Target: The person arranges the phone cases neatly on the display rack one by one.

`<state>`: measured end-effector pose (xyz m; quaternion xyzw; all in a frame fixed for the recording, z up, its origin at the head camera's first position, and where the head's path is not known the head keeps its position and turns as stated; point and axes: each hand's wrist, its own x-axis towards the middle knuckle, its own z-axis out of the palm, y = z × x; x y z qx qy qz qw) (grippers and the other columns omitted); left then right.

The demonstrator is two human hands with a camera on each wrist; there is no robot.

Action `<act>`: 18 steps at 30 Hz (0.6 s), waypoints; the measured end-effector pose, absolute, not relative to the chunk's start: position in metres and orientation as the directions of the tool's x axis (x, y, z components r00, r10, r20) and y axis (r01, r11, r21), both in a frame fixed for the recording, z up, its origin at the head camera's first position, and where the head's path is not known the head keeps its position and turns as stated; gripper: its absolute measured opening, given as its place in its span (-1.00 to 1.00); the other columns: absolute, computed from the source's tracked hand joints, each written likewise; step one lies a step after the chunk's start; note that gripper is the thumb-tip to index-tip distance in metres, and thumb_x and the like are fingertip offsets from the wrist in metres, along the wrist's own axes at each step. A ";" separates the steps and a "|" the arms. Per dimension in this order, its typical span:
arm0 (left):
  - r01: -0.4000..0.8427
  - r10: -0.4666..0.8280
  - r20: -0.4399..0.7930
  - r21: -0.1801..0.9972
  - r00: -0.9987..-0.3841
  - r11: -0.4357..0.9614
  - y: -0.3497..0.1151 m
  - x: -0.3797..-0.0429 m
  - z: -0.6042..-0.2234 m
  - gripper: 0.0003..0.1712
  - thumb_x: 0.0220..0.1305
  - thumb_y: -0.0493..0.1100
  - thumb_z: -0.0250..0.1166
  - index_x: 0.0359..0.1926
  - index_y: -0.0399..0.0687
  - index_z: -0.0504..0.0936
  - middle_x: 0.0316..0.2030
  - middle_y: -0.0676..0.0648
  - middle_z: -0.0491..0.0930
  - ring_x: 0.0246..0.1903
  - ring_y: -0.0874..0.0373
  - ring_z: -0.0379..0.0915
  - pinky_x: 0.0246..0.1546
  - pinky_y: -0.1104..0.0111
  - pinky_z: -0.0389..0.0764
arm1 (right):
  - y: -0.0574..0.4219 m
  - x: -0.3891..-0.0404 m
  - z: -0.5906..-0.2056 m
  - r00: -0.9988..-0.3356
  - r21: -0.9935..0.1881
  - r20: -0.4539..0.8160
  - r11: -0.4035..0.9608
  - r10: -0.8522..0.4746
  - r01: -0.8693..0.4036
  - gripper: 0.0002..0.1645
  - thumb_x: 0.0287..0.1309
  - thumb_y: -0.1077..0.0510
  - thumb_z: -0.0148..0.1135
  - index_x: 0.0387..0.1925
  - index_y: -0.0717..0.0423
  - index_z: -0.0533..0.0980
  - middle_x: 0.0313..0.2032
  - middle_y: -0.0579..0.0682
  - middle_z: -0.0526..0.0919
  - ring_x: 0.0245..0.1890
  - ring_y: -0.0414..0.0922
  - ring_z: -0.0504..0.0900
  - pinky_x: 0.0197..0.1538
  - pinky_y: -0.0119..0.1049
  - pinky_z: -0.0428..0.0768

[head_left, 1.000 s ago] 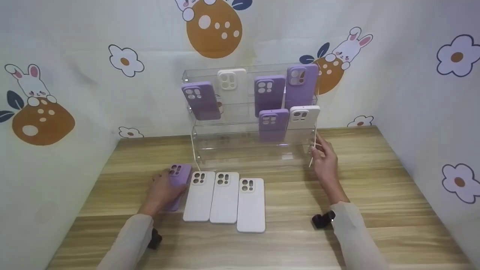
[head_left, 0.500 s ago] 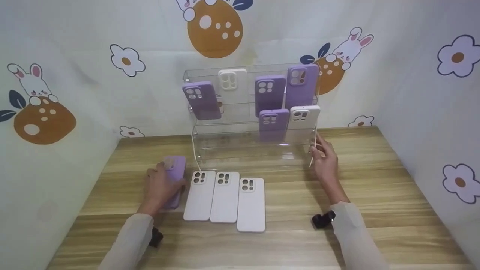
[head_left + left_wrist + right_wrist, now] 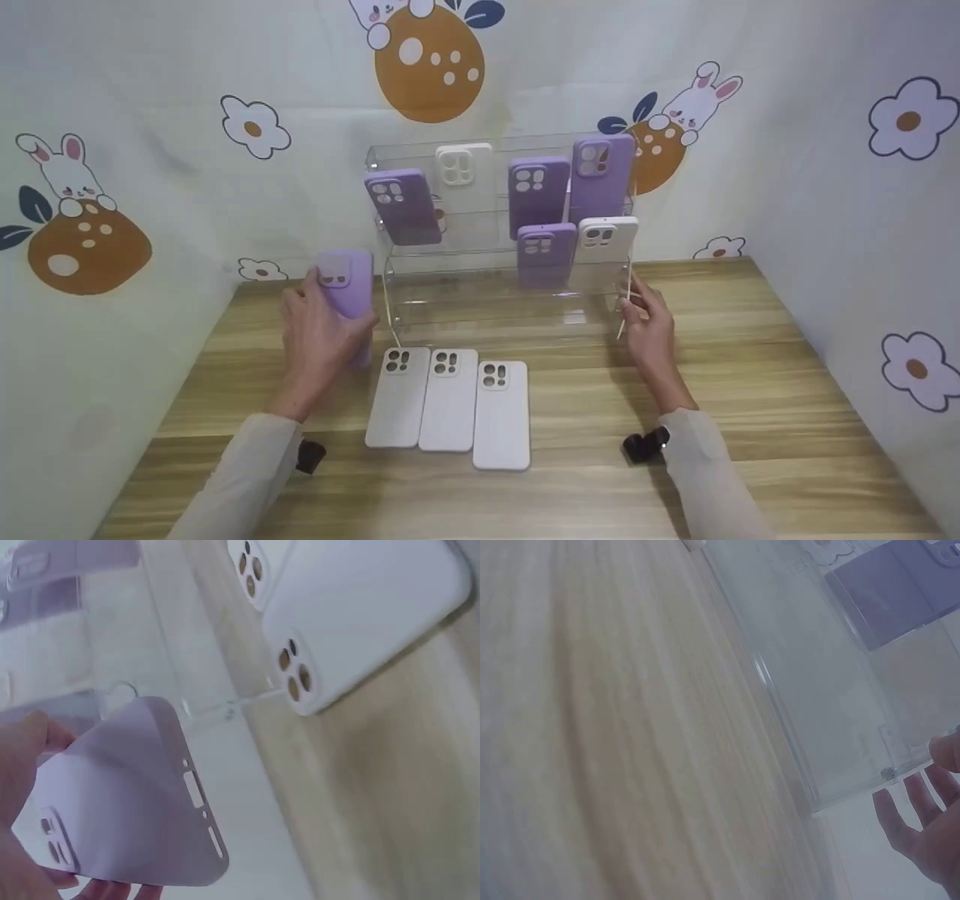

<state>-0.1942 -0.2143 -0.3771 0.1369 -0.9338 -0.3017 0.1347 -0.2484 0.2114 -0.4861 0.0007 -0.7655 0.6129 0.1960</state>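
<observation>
My left hand (image 3: 322, 337) holds a purple phone case (image 3: 127, 802) by its long edges, raised at the left side of a clear acrylic display stand (image 3: 450, 289). The case's camera cutouts face up and its bottom port holes show in the left wrist view. At the stand's right side panel, my right hand (image 3: 651, 322) grips the edge between thumb and fingers (image 3: 894, 821). Several purple cases (image 3: 405, 210) and two white ones (image 3: 609, 238) lean on the tiers of the stand. On the table in front lie three white phone cases (image 3: 501, 420), side by side.
The wood-grain table (image 3: 592, 495) is enclosed by a patterned backdrop (image 3: 315, 67) with rabbits and flowers. A black wrist camera (image 3: 645, 445) is strapped near the right sleeve, another black camera (image 3: 310, 456) near the left.
My left hand has lifted the purple case off the table and moved it forward, up beside the stand's left edge. The right hand stays at the stand's right side.
</observation>
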 end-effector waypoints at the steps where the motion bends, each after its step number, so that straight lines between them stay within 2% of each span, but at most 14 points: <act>1: -0.158 -0.329 0.188 0.598 -0.925 0.786 -0.210 -0.196 -0.374 0.28 -0.01 0.10 0.45 0.58 -0.15 -0.10 0.23 -0.42 0.22 0.15 -0.23 0.24 0.08 -0.10 0.63 | 0.212 -0.249 -0.486 -0.923 -0.938 0.302 0.247 0.240 -0.243 -0.37 0.38 0.41 0.06 0.42 0.05 0.35 0.14 0.20 0.50 0.18 0.07 0.54 -0.06 -0.65 0.61; 8: -0.052 -0.261 0.273 0.592 -0.926 0.804 -0.178 -0.205 -0.352 0.28 -0.03 0.10 0.52 0.56 -0.13 -0.04 0.21 -0.39 0.23 0.16 -0.22 0.27 0.04 -0.10 0.67 | 0.210 -0.248 -0.485 -0.923 -0.942 0.294 0.237 0.250 -0.236 -0.39 0.38 0.41 0.05 0.41 0.05 0.37 0.13 0.22 0.50 0.16 0.10 0.54 0.02 -0.46 0.69; 18: 0.116 -0.179 0.420 0.587 -0.890 0.801 -0.117 -0.221 -0.337 0.25 -0.02 0.14 0.53 0.55 -0.07 0.00 0.15 -0.31 0.27 0.10 -0.11 0.32 0.02 0.08 0.70 | 0.211 -0.248 -0.485 -0.919 -0.937 0.308 0.247 0.244 -0.248 -0.38 0.37 0.42 0.06 0.41 0.06 0.37 0.13 0.21 0.52 0.15 0.07 0.56 -0.06 -0.63 0.63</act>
